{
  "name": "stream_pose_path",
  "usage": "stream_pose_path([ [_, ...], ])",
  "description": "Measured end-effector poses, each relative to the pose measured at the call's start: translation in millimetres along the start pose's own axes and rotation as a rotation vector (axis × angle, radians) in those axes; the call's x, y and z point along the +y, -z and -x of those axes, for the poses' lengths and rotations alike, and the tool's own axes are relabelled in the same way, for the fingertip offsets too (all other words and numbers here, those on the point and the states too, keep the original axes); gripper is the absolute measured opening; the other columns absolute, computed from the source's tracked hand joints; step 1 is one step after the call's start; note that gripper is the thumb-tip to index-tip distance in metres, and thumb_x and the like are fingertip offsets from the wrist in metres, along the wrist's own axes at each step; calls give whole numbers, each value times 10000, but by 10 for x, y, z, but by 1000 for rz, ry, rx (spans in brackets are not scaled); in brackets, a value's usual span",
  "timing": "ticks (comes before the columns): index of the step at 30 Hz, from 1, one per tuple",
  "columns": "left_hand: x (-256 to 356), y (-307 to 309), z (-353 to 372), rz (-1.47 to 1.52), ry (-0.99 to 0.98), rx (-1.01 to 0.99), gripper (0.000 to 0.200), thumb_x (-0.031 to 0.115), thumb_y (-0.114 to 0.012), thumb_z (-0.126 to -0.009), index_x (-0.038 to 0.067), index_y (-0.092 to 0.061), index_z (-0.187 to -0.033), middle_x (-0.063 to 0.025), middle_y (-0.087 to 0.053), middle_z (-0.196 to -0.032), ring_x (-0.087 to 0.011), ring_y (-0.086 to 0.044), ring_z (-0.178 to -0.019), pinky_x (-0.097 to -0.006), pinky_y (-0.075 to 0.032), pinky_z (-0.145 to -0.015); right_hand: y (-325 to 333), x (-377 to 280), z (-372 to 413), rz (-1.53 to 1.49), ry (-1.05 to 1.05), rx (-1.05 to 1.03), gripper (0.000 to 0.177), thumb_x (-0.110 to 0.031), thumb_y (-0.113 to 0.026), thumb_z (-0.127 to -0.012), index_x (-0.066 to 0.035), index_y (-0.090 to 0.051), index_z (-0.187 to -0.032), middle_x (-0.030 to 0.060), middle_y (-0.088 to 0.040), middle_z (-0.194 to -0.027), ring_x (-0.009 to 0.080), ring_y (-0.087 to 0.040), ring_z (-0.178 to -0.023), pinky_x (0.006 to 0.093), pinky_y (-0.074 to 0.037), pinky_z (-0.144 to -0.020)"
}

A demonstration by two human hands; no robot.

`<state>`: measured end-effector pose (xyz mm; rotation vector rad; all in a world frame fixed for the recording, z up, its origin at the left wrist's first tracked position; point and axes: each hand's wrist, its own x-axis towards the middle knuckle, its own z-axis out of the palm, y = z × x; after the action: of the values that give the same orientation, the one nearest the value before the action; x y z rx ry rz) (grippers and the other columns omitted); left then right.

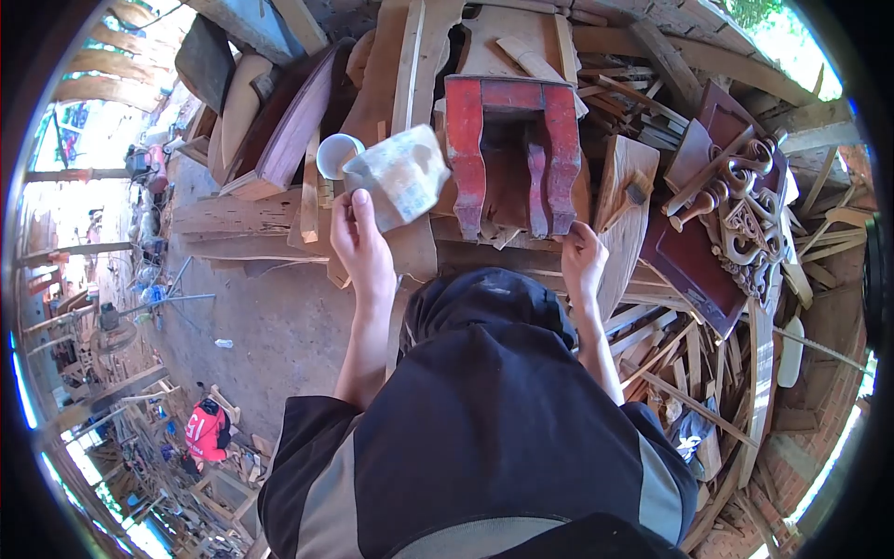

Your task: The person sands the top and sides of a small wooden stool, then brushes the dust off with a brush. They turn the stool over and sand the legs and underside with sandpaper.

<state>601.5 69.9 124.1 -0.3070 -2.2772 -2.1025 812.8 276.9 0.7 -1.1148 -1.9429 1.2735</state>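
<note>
My left hand (358, 244) is closed on a worn, creased sheet of sandpaper (399, 177), pinched at its lower left corner with the thumb on top. The sheet is pale with brownish stains and is held up left of a small red wooden stool (509, 93). The stool has curved legs and scuffed paint, and its feet point toward me. At the foot of its right leg (562, 191), my right hand (584, 261) has its fingers curled in a pinch around the tip. A white cup (338, 156) stands just behind the sheet.
A wooden bench (251, 219) holds boards and planks. A brush (637, 191) lies on a thick wood block (626, 177) to the right. Beyond it are carved wood pieces (745, 200) on dark panels. Scrap wood (689, 359) piles below. A person in red (207, 430) is at lower left.
</note>
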Motion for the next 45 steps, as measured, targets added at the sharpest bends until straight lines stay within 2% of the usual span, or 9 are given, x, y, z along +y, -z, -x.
stream_pose_path([
  [8, 94, -208, 300, 684, 254, -94, 276, 336, -560, -1055, 63, -571, -1013, -6, -645, -1029, -82, -594, -969, -287, -468, -900, 60, -278, 12, -529, -214, 147, 218, -212, -602, -1032, -8, -674, -1054, 65, -694, -837, 84, -617, -635, 231, -492, -599],
  [15, -101, -364, 443, 211, 251, -521, 215, 198, -551, -1057, -2, -624, -1087, -9, -649, -947, -58, -565, -904, -242, -459, -799, 259, -822, 64, -697, -39, -252, 403, -207, -556, -1046, 1, -531, -1390, 167, -662, -1256, 191, -666, -1056, 336, -533, -927],
  [20, 28, -659, 813, -58, 207, -821, 265, 223, -526, -1066, -27, -602, -1111, -137, -633, -794, -110, -562, -764, -278, -474, -736, 328, -811, 160, -598, -113, -429, 564, -27, -681, -945, -58, -460, -1464, 103, -607, -1339, 107, -631, -974, 238, -517, -827],
  [22, -196, -684, 807, -30, 188, -969, 261, 245, -589, -1034, -6, -625, -1094, -143, -647, -799, -162, -619, -747, -300, -500, -713, 355, -571, 124, -289, 23, -177, 576, -36, -663, -963, -85, -429, -1488, 76, -594, -1346, 74, -612, -941, 200, -505, -741],
  [28, -127, -928, 60, -429, -678, -302, 222, 185, -724, -910, 43, -680, -1074, -138, -689, -1081, -326, -645, -1074, -410, -513, -933, 354, 448, -389, -582, -340, 439, 266, -59, -609, -993, -100, -614, -1255, 44, -689, -1065, 99, -661, -865, 227, -518, -651],
  [32, -620, -1260, -406, -891, -662, -162, 550, 414, -642, -950, 95, -543, -1387, -194, -503, -1434, -387, -444, -1377, -507, -427, -1052, -244, 732, -727, -205, 110, 28, 343, -74, -606, -988, -70, -600, -1331, 85, -673, -1152, 191, -646, -1039, 324, -514, -887],
  [35, -865, -1371, -428, -702, -478, -233, 570, 435, -626, -954, 122, -531, -1421, -205, -479, -1474, -384, -410, -1418, -498, -418, -1069, -822, 1188, -966, 568, 446, 14, 742, -475, -763, -834, -22, -547, -1380, 264, -533, -1377, 447, -521, -1248, 528, -400, -1036],
  [38, -878, -1313, -380, -745, -502, -216, 567, 418, -635, -951, 132, -527, -1429, -214, -469, -1488, -374, -401, -1430, -496, -423, -1067, -926, 712, -1011, 750, 756, 131, 799, -500, -749, -836, 1, -505, -1410, 281, -528, -1380, 471, -504, -1266, 535, -391, -1048],
  [45, -866, -1315, -378, -704, -480, -201, 562, 410, -635, -950, 138, -527, -1430, -223, -477, -1478, -366, -442, -1401, -489, -440, -1050, -1267, 1072, -1051, 615, 588, 140, 493, -158, -664, -924, 59, -552, -1352, 313, -477, -1446, 464, -377, -1413, 532, -311, -1164],
])
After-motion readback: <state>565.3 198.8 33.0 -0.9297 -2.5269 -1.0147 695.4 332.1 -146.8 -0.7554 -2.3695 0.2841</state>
